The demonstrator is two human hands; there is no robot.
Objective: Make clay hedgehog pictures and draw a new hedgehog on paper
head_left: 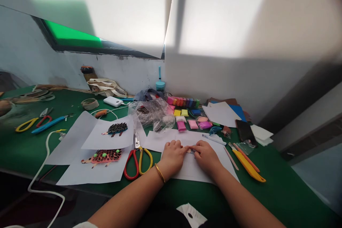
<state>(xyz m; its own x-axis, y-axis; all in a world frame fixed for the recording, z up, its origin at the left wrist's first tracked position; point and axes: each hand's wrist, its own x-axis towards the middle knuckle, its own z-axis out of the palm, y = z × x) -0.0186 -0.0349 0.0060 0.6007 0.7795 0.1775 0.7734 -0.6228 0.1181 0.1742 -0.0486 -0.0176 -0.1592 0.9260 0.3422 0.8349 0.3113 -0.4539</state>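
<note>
On a sheet of white paper (195, 174) lies a small flat clay piece (190, 151), pale peach with a bluish-grey part. My left hand (174, 156) presses its index fingertip to the piece from the left, with the other fingers curled. From the opposite side my right hand (205, 156) does likewise, its index finger close to the left one. Both hands partly hide the piece. To the left, a hedgehog figure with dark spines (117, 128) and a pink one with green balls (104, 156) lie on paper sheets.
Red-and-yellow-handled scissors (138, 160) lie beside my left forearm. Behind the hands are several coloured clay packs (192, 124) and a crumpled plastic bag (155, 114). A pen (213, 139) and a yellow cutter (248, 165) lie rightward. A white cable (47, 149) hangs over the left edge.
</note>
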